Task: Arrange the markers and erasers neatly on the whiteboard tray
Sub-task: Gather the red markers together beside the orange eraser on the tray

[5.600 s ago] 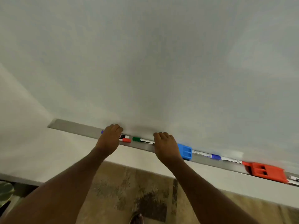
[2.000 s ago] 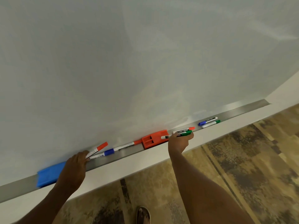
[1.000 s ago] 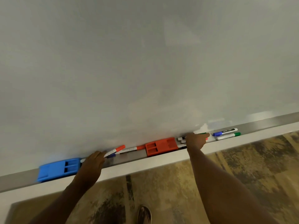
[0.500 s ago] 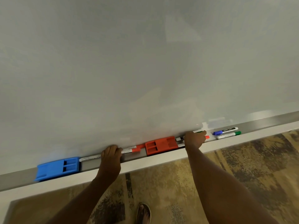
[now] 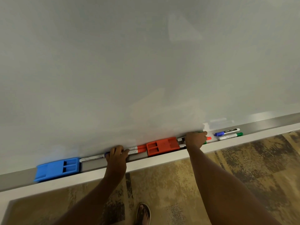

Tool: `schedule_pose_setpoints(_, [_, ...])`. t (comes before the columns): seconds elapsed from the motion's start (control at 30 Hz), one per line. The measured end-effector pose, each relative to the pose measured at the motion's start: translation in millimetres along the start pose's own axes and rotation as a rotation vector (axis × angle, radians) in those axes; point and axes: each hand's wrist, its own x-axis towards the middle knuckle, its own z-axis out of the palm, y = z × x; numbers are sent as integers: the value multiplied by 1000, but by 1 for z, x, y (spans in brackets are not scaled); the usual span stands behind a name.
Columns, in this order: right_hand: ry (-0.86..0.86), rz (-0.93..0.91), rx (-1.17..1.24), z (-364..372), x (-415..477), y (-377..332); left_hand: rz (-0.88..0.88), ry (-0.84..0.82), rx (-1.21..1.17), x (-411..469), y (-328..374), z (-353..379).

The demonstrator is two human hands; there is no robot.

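Observation:
The grey whiteboard tray (image 5: 267,121) runs across the view. A blue eraser (image 5: 56,168) lies at its left and an orange eraser (image 5: 162,146) near the middle. My left hand (image 5: 116,157) rests on the markers between them: a blue-capped marker (image 5: 92,159) to its left, two red-capped markers (image 5: 138,149) to its right. Just right of the orange eraser, my right hand (image 5: 195,139) covers a bunch of markers, whose red and green caps (image 5: 208,138) stick out. A blue marker (image 5: 227,132) and a green marker (image 5: 230,136) lie further right, side by side.
The whiteboard (image 5: 146,62) fills the upper view. Below the tray is a white ledge (image 5: 162,161), then patterned brown carpet (image 5: 243,159). My sandalled foot (image 5: 142,214) shows at the bottom.
My left hand slid right along the tray and laid its red marker down beside the other one by the orange eraser. My right hand has stayed on its bunch of markers.

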Motion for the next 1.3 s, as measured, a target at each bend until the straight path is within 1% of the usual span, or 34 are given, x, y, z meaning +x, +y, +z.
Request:
schedule_pose_setpoints(0.13, [-61,-64,-76,-1,-3,-1,16,-6,5,2,1,1])
schedule_pose_setpoints(0.2, [-35,-109,-239,-1,-1,-2,16,4,21,2,1,3])
schedule_pose_setpoints(0.23, [-18,-162,-321,-1,0,-2,17,6,24,2,1,3])
schedule_pose_setpoints(0.3, [-12,-223,-417,-1,0,-3,28,24,27,3,0,5])
schedule_pose_setpoints(0.37, [-27,-218,-465,1,1,-2,45,41,30,3,0,7])
schedule_pose_setpoints(0.5, [-15,-246,-458,4,3,-1,68,53,25,5,-1,9])
schedule_pose_setpoints(0.63, [8,-201,-325,3,3,0,68,47,39,6,-1,9])
schedule_pose_setpoints(0.73, [17,-196,-267,3,3,-1,79,47,64,6,-2,8])
schedule_pose_setpoints(0.9, [55,-39,-14,1,-2,1,103,38,-5,8,-3,9])
schedule_pose_setpoints(0.97, [60,-28,10,0,-2,1,120,38,-26,8,-3,10])
schedule_pose_setpoints(1.13, [116,-9,25,-12,0,2,157,72,-42,7,-4,10])
schedule_pose_setpoints(1.3, [168,65,-251,-31,6,2,176,41,-53,6,-1,11])
